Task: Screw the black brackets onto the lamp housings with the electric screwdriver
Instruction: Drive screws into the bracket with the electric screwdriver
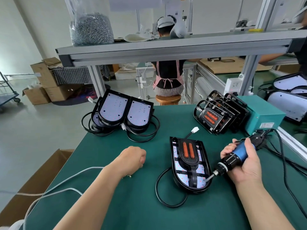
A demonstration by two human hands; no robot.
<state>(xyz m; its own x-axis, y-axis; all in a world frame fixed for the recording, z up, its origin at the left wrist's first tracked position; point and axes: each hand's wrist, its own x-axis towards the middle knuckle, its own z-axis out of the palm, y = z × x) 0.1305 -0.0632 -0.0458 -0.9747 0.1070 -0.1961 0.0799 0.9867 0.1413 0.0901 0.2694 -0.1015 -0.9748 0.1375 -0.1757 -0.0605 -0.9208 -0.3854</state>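
Your right hand point(244, 161) grips the blue electric screwdriver point(235, 156). Its tip touches the bottom right corner of the lamp housing point(182, 177), in the middle of the green table point(116, 205). The black bracket point(188, 153) lies on top of the housing. Your left hand point(132, 157) is a closed fist left of the lamp, with nothing showing in it. Hold the lamp still with that hand. Stand the tool straight over the screw and push gently.

Black-rimmed lamp housing point(173, 165) lying flat, black bracket point(189, 161) with orange strips sitting inside, blue-black electric screwdriver point(230, 161) tilting, bit touching its near-right corner.
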